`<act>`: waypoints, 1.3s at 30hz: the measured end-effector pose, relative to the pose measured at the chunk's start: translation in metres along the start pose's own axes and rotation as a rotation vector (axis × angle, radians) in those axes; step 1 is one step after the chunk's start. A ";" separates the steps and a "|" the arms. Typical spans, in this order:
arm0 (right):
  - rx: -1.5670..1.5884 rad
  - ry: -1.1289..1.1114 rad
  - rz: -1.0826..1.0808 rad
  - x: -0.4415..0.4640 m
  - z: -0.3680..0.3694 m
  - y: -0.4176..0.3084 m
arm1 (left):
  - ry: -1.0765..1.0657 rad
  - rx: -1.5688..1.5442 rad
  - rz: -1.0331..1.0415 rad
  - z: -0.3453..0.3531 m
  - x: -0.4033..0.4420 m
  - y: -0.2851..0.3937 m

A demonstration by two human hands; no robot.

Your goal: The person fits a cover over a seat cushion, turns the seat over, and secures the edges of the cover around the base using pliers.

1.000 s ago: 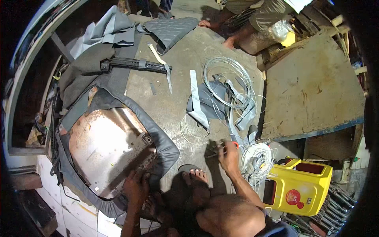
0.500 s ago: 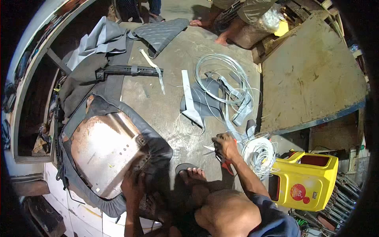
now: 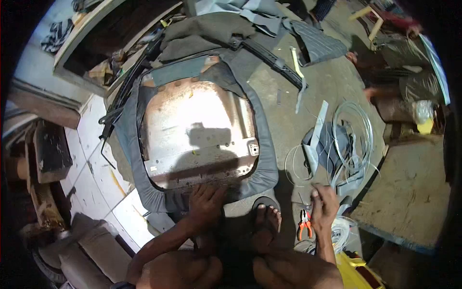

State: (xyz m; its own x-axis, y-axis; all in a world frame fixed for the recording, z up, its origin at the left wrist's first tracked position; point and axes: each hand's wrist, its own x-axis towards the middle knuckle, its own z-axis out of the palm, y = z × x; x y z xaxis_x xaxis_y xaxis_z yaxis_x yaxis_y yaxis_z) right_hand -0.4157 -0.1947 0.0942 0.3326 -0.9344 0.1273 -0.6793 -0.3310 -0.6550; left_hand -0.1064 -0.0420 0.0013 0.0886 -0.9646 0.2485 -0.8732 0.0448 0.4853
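A car-seat cushion lies underside up before me, its grey seat cover (image 3: 267,159) wrapped around a rusty, scratched metal pan (image 3: 192,115). At the near edge, my left hand (image 3: 207,204) grips the gathered cover, its fingers bent over the rim. To the right, my right hand (image 3: 325,204) is low over the floor with curled fingers; a thin pointed piece shows beside it, but what it holds is unclear. Pliers (image 3: 304,225) with orange handles lie just left of that hand. A coil of pale wire (image 3: 340,232) is partly hidden behind my right wrist.
Beyond the right hand, a larger wire loop (image 3: 353,144) lies over grey fabric scraps (image 3: 329,144). A black metal rail (image 3: 269,62) and loose fabric (image 3: 317,45) are at the back. A wooden board (image 3: 399,192) and a yellow plastic object (image 3: 358,269) are right. Other people sit beyond.
My view has swung left, so the cushion appears more central. My right hand has shifted relative to the pliers, which now show plainly on the floor. My left hand stays at the cushion's near edge.
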 end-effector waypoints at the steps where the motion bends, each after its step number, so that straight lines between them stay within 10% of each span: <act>1: 0.060 -0.112 0.064 0.007 0.001 -0.028 | 0.005 0.029 -0.007 0.000 0.002 0.001; 12: 0.015 -0.790 0.056 0.028 0.060 -0.105 | -0.041 -0.210 -0.172 -0.002 0.001 0.002; 39: -0.250 -0.784 0.058 0.020 0.108 -0.122 | 0.064 -0.270 -0.288 0.014 0.004 -0.001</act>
State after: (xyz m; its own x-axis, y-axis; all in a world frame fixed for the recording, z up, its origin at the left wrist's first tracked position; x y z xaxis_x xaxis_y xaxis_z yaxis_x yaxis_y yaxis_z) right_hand -0.2558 -0.1585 0.0965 0.5898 -0.6188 -0.5188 -0.8041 -0.3912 -0.4476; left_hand -0.1122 -0.0490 -0.0095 0.3481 -0.9300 0.1176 -0.6518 -0.1500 0.7434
